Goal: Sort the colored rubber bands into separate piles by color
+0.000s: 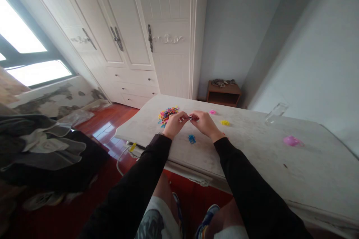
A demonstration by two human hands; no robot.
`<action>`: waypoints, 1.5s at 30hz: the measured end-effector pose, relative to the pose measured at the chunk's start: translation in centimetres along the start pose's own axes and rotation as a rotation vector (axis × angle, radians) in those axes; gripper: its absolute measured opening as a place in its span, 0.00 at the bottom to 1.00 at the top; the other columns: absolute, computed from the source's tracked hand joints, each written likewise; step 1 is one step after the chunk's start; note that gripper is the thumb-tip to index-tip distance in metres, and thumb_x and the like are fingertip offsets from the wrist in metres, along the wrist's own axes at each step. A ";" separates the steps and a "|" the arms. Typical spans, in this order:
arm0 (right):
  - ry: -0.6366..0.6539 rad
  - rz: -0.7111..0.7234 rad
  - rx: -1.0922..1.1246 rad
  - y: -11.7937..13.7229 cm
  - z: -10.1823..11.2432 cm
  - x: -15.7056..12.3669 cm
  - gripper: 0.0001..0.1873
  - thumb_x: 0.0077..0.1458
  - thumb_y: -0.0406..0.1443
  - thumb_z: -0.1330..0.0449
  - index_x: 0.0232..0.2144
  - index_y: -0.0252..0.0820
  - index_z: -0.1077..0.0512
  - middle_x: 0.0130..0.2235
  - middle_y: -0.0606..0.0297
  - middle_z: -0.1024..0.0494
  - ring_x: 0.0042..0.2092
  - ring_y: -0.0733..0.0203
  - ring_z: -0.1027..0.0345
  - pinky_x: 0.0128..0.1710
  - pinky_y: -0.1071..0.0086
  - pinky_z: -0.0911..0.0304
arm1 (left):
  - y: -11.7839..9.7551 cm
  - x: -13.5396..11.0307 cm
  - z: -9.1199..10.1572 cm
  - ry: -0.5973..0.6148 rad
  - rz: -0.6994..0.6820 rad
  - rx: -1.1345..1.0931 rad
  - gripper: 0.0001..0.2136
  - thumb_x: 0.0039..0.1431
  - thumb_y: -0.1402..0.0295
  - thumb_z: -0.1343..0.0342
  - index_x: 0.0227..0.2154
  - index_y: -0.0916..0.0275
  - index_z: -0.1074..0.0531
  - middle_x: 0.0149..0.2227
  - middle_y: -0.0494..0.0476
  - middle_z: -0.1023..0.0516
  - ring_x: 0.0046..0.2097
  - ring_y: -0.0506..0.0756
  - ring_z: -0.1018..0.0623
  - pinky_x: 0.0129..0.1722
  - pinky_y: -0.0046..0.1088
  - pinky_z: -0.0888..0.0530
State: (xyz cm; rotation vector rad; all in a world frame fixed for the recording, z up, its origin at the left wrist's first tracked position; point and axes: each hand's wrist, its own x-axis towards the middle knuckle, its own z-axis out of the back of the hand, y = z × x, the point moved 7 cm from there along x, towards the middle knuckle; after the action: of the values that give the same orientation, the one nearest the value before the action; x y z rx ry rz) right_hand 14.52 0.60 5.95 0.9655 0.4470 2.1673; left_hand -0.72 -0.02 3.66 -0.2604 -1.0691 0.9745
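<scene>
Over the white table (246,142), my left hand (175,124) and my right hand (206,122) meet fingertip to fingertip. Both are closed in a pinch around something small and dark, too tiny to name. Just beyond my left hand lies a mixed pile of small multicoloured pieces (167,113), partly hidden by that hand. Below the gap between my wrists sits a small blue cluster (192,139). Past my right hand are a pink cluster (212,112) and a yellow cluster (225,123). A bit of red shows at my right wrist, mostly covered.
A clear glass container (276,112) and a pink object (292,141) with a thin tail are on the table's right part. A white cable (119,160) hangs at the left edge. Behind stand a white wardrobe (171,63) and a small brown cabinet (224,92).
</scene>
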 end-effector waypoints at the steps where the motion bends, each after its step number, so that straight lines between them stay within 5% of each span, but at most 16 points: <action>1: -0.004 -0.023 0.033 -0.3 0.0 -0.3 0.11 0.55 0.28 0.36 0.42 0.40 0.21 0.39 0.59 0.17 0.39 0.56 0.23 0.42 0.66 0.32 | 0.0 0.0 0.0 -0.003 0.001 -0.020 0.07 0.62 0.63 0.38 0.32 0.60 0.23 0.31 0.52 0.19 0.32 0.50 0.22 0.36 0.25 0.24; 20: -0.035 -0.151 0.256 -0.2 0.8 -1.3 0.06 0.54 0.37 0.37 0.30 0.41 0.21 0.31 0.62 0.17 0.34 0.59 0.25 0.37 0.67 0.33 | -0.4 -0.6 0.0 0.010 0.041 -0.253 0.13 0.57 0.56 0.34 0.34 0.62 0.23 0.34 0.55 0.17 0.36 0.53 0.17 0.40 0.29 0.19; 26: -0.328 -0.238 0.050 -0.8 4.6 -1.4 0.06 0.51 0.35 0.40 0.25 0.42 0.26 0.26 0.63 0.21 0.29 0.60 0.30 0.32 0.68 0.37 | 0.1 -0.3 0.6 -0.084 0.047 -0.112 0.06 0.61 0.65 0.38 0.31 0.60 0.21 0.33 0.54 0.16 0.34 0.53 0.18 0.39 0.30 0.20; 31: -0.471 -0.335 0.050 -1.8 6.4 -1.8 0.07 0.50 0.38 0.40 0.24 0.43 0.27 0.25 0.62 0.21 0.29 0.59 0.31 0.32 0.68 0.36 | -0.3 0.3 -0.3 -0.003 -0.036 0.029 0.07 0.61 0.71 0.43 0.31 0.60 0.19 0.35 0.55 0.15 0.35 0.53 0.19 0.39 0.29 0.21; 45: -0.420 -0.312 0.080 -1.5 5.5 -1.7 0.05 0.49 0.36 0.40 0.23 0.43 0.27 0.25 0.63 0.22 0.28 0.60 0.31 0.32 0.68 0.38 | -0.8 0.2 -3.2 0.277 -0.052 0.409 0.17 0.57 0.74 0.44 0.49 0.60 0.22 0.50 0.60 0.18 0.55 0.61 0.21 0.60 0.38 0.26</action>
State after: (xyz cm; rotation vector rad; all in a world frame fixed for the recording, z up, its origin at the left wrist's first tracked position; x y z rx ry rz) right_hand 20.13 0.57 7.91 1.2661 0.4460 1.6264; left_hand 2.40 0.49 2.68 -0.0285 -0.6041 1.0523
